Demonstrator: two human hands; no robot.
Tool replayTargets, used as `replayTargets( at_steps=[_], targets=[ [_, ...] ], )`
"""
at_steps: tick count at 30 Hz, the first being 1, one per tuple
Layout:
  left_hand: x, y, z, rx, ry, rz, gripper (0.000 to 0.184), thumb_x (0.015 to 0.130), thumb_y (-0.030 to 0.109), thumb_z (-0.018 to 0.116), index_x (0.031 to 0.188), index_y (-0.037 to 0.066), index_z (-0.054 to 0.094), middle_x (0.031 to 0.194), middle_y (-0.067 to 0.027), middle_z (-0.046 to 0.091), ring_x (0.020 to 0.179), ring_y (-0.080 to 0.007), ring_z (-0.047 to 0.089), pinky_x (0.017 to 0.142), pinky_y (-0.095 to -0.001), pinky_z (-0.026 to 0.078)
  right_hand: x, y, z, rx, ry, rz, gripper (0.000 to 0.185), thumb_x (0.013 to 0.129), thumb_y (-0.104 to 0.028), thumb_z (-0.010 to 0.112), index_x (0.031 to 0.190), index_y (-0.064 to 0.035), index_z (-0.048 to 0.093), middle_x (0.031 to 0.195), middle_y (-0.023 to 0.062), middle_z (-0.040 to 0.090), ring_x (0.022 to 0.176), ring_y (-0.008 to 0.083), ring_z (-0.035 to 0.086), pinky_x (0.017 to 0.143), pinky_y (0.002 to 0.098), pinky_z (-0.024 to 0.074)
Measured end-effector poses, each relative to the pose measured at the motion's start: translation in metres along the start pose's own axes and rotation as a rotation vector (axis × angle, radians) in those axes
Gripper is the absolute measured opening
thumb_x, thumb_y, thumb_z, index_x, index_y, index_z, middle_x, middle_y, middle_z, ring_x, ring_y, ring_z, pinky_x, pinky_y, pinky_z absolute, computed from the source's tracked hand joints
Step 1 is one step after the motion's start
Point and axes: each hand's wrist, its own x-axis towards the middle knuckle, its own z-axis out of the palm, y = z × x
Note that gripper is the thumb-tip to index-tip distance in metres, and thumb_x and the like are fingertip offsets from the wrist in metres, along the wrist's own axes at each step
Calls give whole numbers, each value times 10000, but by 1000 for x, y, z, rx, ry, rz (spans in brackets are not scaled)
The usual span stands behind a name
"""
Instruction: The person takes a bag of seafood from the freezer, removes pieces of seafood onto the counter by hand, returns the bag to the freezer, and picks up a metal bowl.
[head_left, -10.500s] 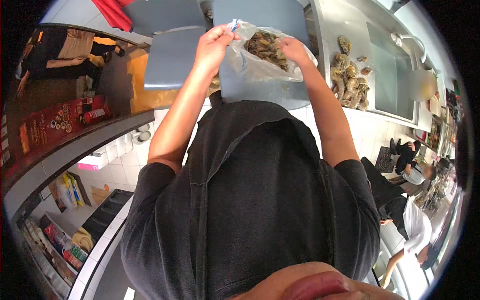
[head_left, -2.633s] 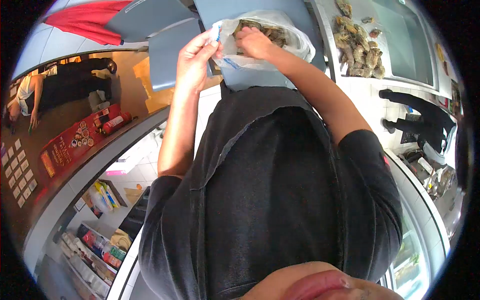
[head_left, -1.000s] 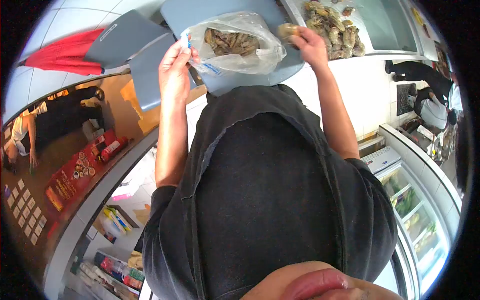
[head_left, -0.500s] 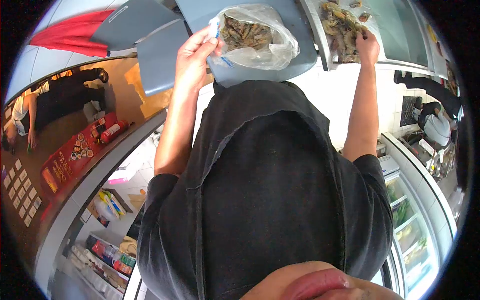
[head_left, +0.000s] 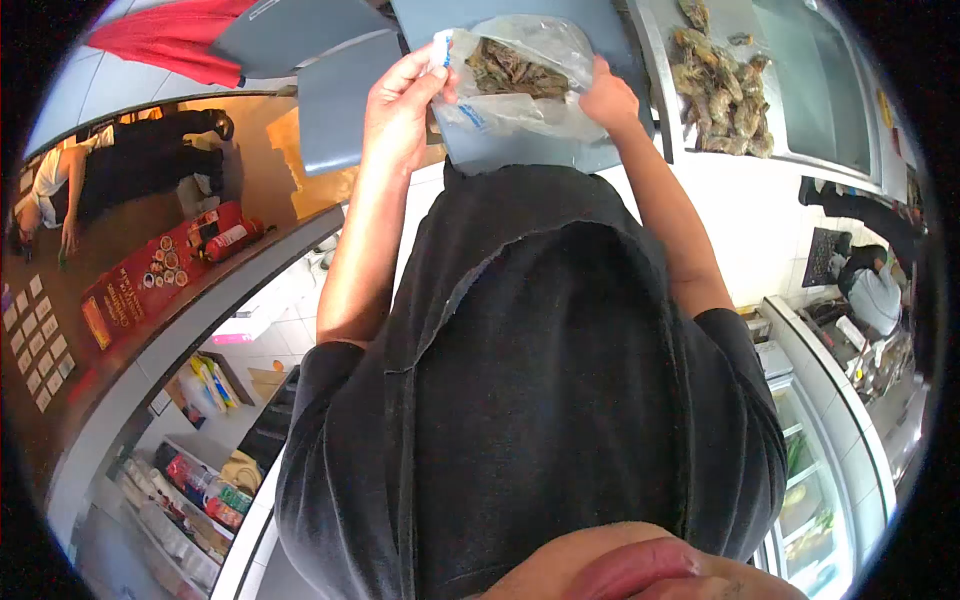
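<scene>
A clear plastic bag [head_left: 530, 120] lies open on a blue-grey board, with a pile of raw shrimp [head_left: 505, 70] inside. At its left edge, my left hand [head_left: 405, 105] pinches the plastic between thumb and fingers. My right hand [head_left: 610, 98] is closed at the bag's right rim; its fingertips are partly hidden, and the plastic bunches there. More raw shrimp [head_left: 722, 100] are heaped on the metal draining surface to the right, apart from both hands.
A blue-grey board [head_left: 618, 40] supports the bag. Right of the shrimp heap is a sink basin [head_left: 810, 80]. A red cloth [head_left: 165, 35] hangs at upper left. One person [head_left: 130, 180] is at far left, another person [head_left: 870, 290] at far right. A glass-front fridge [head_left: 810, 480] stands lower right.
My right hand has moved left from the shrimp heap to the bag's right rim. My left hand keeps its hold on the bag. The whole view has shifted slightly.
</scene>
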Motion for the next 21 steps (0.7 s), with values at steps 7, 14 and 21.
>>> replayTargets(
  at_steps=[7, 14, 21],
  targets=[
    [7, 9, -26, -115, 122, 47, 261, 868, 17, 581, 1125, 1, 629, 843, -64, 648, 690, -142, 561, 687, -279, 462, 83, -70, -67, 714, -162, -358, 281, 839, -173, 556, 1002, 49, 611, 751, 49, 629, 670, 131, 528, 623, 318, 433],
    [-2, 12, -47, -184, 112, 93, 251, 865, 26, 595, 1112, 4, 634, 824, -69, 647, 684, -145, 558, 668, -287, 462, 38, -42, -124, 517, -134, -151, 318, 805, -155, 577, 1096, -35, 631, 935, 91, 685, 842, 210, 637, 759, 323, 482],
    [-12, -9, -31, -112, 56, 41, 306, 868, 81, 592, 1161, -6, 605, 801, -65, 612, 698, -157, 518, 698, -292, 427, -31, -103, -149, 355, 269, -628, 329, 781, -121, 609, 1099, -41, 630, 1054, 159, 652, 982, 310, 624, 839, 370, 484]
  ],
)
